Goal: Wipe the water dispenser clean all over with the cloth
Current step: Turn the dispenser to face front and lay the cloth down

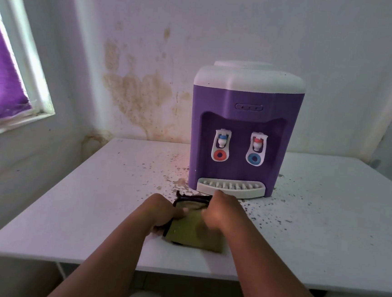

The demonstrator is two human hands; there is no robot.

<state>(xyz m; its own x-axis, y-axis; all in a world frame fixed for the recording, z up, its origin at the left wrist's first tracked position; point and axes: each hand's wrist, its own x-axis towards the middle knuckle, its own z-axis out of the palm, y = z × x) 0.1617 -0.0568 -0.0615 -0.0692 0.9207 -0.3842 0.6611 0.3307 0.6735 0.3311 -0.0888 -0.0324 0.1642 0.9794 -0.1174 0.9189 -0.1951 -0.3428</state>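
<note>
Soft violet daylight from the window (12, 66), wide-angle edge bending, motion-blurred right hand (218, 212).

Domestic room, likely a corner of a modest home. Evidence: white-painted wall (225, 20) with brown damp stains (136, 91) at centre left; window frame (29, 62) at upper left, hung with a purple curtain (0, 72); plain white table (91, 198) across the lower half, speckled with dark flecks; countertop water dispenser (244, 129), purple with white lid, right of centre against the wall. Household-scale furnishing only.
</note>
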